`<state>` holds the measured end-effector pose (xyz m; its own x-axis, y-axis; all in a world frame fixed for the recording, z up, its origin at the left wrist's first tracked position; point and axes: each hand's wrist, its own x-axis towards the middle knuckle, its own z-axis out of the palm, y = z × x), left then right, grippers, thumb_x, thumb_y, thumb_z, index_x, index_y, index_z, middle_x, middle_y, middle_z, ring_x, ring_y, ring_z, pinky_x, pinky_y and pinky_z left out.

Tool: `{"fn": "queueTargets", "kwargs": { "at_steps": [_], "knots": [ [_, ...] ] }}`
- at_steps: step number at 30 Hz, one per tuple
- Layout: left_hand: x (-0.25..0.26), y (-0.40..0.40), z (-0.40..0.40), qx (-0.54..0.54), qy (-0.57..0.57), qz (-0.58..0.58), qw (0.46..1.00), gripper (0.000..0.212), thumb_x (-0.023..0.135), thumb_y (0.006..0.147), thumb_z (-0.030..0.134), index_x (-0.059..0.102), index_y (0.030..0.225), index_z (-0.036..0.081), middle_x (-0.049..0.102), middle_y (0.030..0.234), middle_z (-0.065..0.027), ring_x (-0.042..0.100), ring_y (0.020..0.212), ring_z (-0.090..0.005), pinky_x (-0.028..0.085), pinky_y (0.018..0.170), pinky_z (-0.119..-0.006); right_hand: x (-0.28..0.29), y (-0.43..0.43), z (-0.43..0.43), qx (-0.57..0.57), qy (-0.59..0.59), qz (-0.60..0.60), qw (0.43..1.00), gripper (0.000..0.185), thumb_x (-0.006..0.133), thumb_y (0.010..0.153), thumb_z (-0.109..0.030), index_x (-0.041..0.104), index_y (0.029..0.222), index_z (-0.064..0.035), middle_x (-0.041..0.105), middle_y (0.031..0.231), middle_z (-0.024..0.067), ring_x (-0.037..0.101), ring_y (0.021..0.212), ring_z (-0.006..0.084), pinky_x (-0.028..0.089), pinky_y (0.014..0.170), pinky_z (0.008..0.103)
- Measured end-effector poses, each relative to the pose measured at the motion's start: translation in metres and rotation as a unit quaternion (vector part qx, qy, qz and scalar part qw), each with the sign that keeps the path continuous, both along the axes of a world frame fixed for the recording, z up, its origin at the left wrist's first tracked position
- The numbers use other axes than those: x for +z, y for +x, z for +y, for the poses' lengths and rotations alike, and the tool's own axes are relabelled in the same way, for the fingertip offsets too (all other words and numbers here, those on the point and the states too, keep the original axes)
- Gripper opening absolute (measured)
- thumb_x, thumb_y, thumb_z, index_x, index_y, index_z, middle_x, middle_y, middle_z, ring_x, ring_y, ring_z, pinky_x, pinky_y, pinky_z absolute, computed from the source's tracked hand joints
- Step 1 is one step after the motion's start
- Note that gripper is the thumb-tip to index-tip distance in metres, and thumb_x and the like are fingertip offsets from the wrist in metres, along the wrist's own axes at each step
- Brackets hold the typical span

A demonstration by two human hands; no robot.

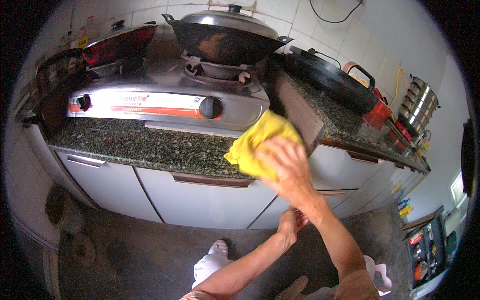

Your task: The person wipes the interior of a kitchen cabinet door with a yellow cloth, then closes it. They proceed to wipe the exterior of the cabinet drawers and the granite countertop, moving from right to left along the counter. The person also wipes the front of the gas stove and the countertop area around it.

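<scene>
My right hand (287, 168) is pressed flat on a yellow cloth (258, 142) and is blurred. The cloth lies over the edge of the speckled granite countertop (180, 150), at the right front corner of a two-burner gas stove (168, 84). Below and nearer to me, my left hand (291, 224) hangs in front of the white cabinet doors, its fingers curled and partly hidden by the right forearm; whether it holds something cannot be told.
A lidded wok (228, 41) stands on the right burner, a red pan (120, 43) on the left. On the right counter are a black electric griddle (330, 78), a red basket (377, 114) and stacked steel containers (418, 105). A bin (65, 210) stands on the floor at left.
</scene>
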<state>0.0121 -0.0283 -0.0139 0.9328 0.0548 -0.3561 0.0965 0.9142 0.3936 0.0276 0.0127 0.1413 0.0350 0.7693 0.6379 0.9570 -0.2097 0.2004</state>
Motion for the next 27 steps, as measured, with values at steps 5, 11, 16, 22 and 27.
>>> {"fn": "queueTargets", "kwargs": {
  "at_steps": [5,11,16,22,27],
  "knots": [
    [-0.006,0.0,0.004,0.012,-0.005,-0.024,1.0,0.025,0.043,0.099,0.03,0.056,0.109,0.011,0.061,0.089,0.0001,0.056,0.078,-0.0102,0.048,0.069,-0.025,-0.018,0.003,-0.013,0.047,-0.016,0.17,0.984,0.038,0.067,0.084,-0.024,0.059,0.118,-0.0085,0.054,0.127,0.0104,0.048,0.12,0.0306,0.034,0.102,0.045],
    [-0.008,-0.001,0.004,0.016,-0.021,-0.017,1.0,0.025,0.043,0.099,0.032,0.056,0.107,0.012,0.06,0.089,-0.0011,0.057,0.077,-0.0119,0.048,0.07,-0.028,-0.021,0.007,0.009,-0.022,-0.03,0.072,0.997,0.044,0.061,0.088,-0.034,0.055,0.123,-0.0072,0.051,0.129,0.0127,0.048,0.116,0.0313,0.035,0.098,0.0447],
    [-0.017,-0.002,-0.005,0.017,-0.083,-0.065,0.994,0.035,0.047,0.099,0.036,0.053,0.119,0.008,0.062,0.115,-0.0124,0.062,0.099,-0.0235,0.052,0.082,-0.041,-0.033,-0.012,0.044,0.05,-0.033,0.036,0.998,0.051,0.061,0.087,-0.041,0.054,0.124,-0.0069,0.048,0.13,0.0137,0.045,0.119,0.0318,0.033,0.099,0.047],
    [-0.02,-0.008,0.004,0.013,-0.173,-0.09,0.981,0.034,0.05,0.097,0.037,0.052,0.116,0.009,0.063,0.098,-0.0144,0.062,0.086,-0.0283,0.053,0.074,-0.043,-0.028,-0.032,0.08,0.158,-0.026,0.061,0.985,0.054,0.068,0.081,-0.035,0.052,0.127,-0.0108,0.049,0.13,0.0119,0.045,0.12,0.031,0.033,0.102,0.047],
    [-0.008,-0.004,0.006,-0.008,0.029,-0.034,0.999,0.034,0.04,0.1,0.036,0.053,0.117,0.009,0.063,0.108,-0.0112,0.06,0.092,-0.0247,0.049,0.08,-0.037,-0.024,0.003,0.025,0.095,-0.068,0.054,0.992,0.06,0.072,0.078,-0.031,0.05,0.132,-0.0157,0.05,0.131,0.007,0.05,0.118,0.0273,0.038,0.099,0.042]
  ]
}}
